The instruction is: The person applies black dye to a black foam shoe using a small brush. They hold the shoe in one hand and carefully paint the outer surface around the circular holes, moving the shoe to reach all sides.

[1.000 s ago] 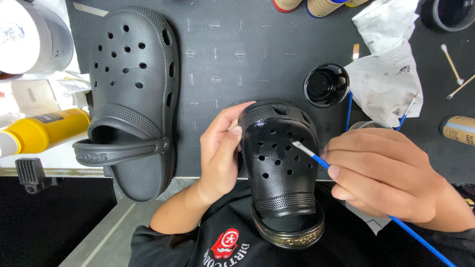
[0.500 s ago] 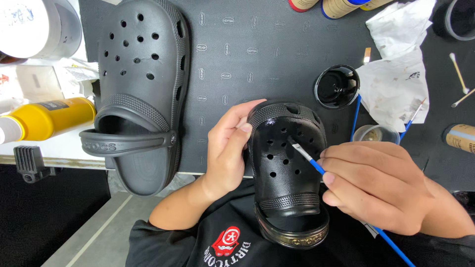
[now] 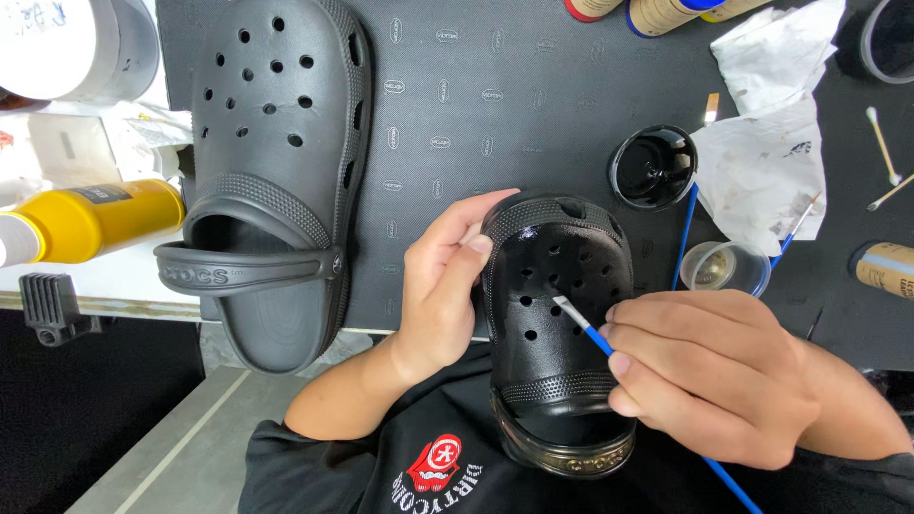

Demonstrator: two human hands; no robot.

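1. Since a moment ago the view has drawn a little closer and slid right; the brush tip has crept a touch further down the toe of the small clog, while both hands keep much the same hold.
2. Nearest the person, the right hand [image 3: 709, 376] is closed in a pencil pinch around the blue-handled fine paintbrush [image 3: 583, 324], thumb and forefinger tight on the shaft, the handle trailing back past the wrist.
3. The brush's pale tip rests on the glossy small black clog [image 3: 557, 324], among its vent holes. The bristles lie up and to the left of the right fingertips, so the right hand is the nearer one to the working spot.
4. The clog's long axis runs straight away from the person, heel strap over the lap, toe on the black mat [image 3: 495, 86].
5. The left hand [image 3: 443, 286] cups the clog's left flank, fingers curled over the toe edge, steadying it.
6. Further out: a small pot of black paint [image 3: 654, 167], a clear plastic cup [image 3: 728, 268], crumpled paper towel [image 3: 766, 162].
7. Far left, the matt large black clog [image 3: 271, 171] lies well apart, beside a yellow bottle [image 3: 95, 217].
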